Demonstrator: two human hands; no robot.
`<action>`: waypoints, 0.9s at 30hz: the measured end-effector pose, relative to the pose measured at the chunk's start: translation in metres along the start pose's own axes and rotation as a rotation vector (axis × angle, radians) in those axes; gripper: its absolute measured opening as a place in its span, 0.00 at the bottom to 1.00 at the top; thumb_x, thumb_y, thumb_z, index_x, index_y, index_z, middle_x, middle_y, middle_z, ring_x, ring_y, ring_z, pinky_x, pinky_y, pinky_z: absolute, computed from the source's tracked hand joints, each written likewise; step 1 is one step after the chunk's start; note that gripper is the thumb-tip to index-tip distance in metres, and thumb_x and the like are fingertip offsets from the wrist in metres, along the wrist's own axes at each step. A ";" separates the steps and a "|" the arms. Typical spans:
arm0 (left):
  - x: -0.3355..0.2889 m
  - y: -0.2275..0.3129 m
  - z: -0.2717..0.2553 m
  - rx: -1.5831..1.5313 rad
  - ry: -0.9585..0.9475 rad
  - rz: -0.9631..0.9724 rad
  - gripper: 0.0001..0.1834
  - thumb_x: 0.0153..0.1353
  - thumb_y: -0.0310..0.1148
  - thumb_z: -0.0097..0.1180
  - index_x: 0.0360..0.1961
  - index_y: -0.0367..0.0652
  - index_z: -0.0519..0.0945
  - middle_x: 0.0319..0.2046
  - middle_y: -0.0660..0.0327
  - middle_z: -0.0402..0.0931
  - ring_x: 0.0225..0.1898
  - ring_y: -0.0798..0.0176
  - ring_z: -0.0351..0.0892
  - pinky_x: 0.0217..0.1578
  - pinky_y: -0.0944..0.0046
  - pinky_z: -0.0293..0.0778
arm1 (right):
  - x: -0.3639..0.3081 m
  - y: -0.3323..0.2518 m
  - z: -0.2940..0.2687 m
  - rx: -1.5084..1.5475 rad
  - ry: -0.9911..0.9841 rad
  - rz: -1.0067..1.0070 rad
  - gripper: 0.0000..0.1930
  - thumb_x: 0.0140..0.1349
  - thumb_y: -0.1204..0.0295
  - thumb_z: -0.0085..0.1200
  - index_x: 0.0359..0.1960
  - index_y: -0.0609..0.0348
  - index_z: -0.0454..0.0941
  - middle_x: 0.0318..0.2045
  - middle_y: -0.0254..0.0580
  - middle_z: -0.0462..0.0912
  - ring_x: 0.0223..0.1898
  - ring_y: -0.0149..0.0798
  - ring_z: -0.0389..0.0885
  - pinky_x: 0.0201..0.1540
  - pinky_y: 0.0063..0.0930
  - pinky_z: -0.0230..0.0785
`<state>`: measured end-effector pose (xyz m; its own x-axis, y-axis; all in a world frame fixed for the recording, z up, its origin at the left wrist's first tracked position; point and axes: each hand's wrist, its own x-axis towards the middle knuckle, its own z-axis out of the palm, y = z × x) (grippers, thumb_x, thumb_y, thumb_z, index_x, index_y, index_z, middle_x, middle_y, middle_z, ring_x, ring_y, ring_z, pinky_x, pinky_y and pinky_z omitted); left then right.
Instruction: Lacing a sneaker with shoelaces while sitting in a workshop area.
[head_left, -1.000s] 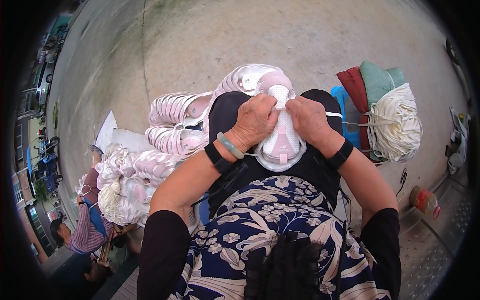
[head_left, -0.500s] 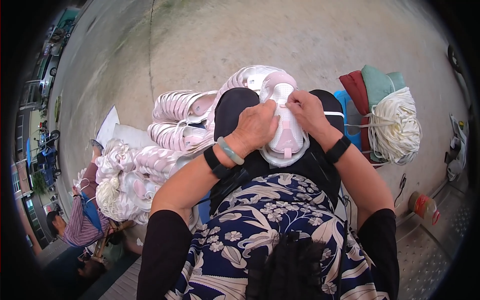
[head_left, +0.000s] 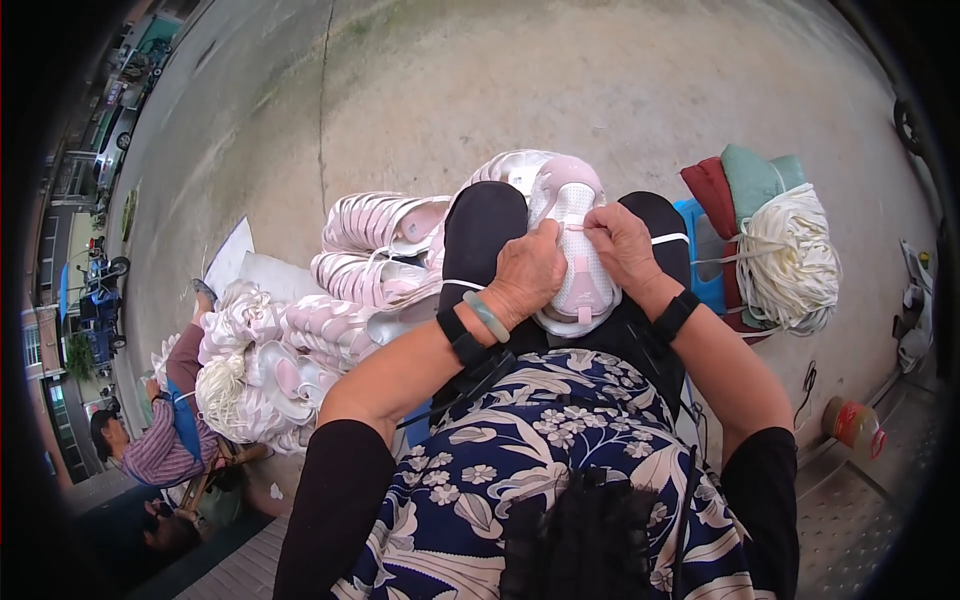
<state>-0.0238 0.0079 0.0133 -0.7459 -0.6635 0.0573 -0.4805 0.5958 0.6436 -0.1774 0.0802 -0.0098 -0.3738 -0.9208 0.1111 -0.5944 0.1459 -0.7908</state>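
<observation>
A white mesh shoe (head_left: 583,290) with pink panels rests toe-away between my black-clad knees. My left hand (head_left: 532,265) is closed on its left side, thumb on top near the middle. From the right, my right hand (head_left: 622,245) pinches a thin pale strand (head_left: 574,229) over the shoe's upper, close to my left thumb. The fingertips hide most of that strand, and the shoe's underside is out of sight. Behind the left knee, more pink-and-white shoes (head_left: 385,225) are stacked in nested rows.
A bundle of white laces (head_left: 790,262) hangs beside green and red padded cloth (head_left: 755,185) on a blue stool (head_left: 703,250) at right. More shoes (head_left: 285,375) are heaped at left, near a seated person (head_left: 160,435). A plastic bottle (head_left: 853,427) stands lower right.
The view has shifted slightly, so the scene sits a little lower and more to the right. Both hands stay at the shoe; my right fingers now draw a thin strand across its upper.
</observation>
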 end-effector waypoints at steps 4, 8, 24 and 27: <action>0.008 -0.004 -0.007 -0.015 -0.050 -0.045 0.10 0.53 0.28 0.49 0.37 0.37 0.71 0.25 0.44 0.75 0.28 0.42 0.76 0.30 0.50 0.71 | 0.004 0.000 0.005 0.060 0.016 0.091 0.04 0.51 0.71 0.53 0.27 0.57 0.77 0.28 0.46 0.77 0.34 0.49 0.77 0.38 0.36 0.68; 0.016 -0.007 -0.006 -0.058 0.064 0.099 0.10 0.52 0.28 0.51 0.37 0.39 0.74 0.25 0.47 0.75 0.29 0.45 0.76 0.30 0.53 0.71 | 0.009 -0.001 0.001 0.042 -0.024 0.116 0.04 0.49 0.72 0.53 0.26 0.59 0.78 0.26 0.48 0.78 0.32 0.50 0.78 0.37 0.36 0.69; 0.031 -0.013 0.009 -0.040 0.065 0.111 0.06 0.53 0.31 0.53 0.28 0.40 0.73 0.24 0.51 0.74 0.29 0.46 0.75 0.29 0.54 0.70 | 0.024 0.002 -0.001 -0.034 -0.218 0.119 0.06 0.50 0.71 0.50 0.26 0.59 0.78 0.29 0.51 0.78 0.34 0.52 0.77 0.37 0.40 0.68; 0.037 -0.015 0.008 -0.008 -0.006 0.045 0.08 0.56 0.34 0.51 0.28 0.40 0.71 0.25 0.50 0.74 0.30 0.44 0.75 0.30 0.51 0.69 | 0.024 0.001 -0.003 -0.007 -0.206 0.114 0.06 0.50 0.71 0.50 0.26 0.59 0.77 0.28 0.50 0.78 0.34 0.52 0.76 0.36 0.39 0.67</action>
<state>-0.0480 -0.0217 0.0000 -0.7698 -0.6330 0.0818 -0.4422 0.6213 0.6468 -0.1892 0.0599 -0.0063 -0.2863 -0.9524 -0.1045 -0.5621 0.2553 -0.7867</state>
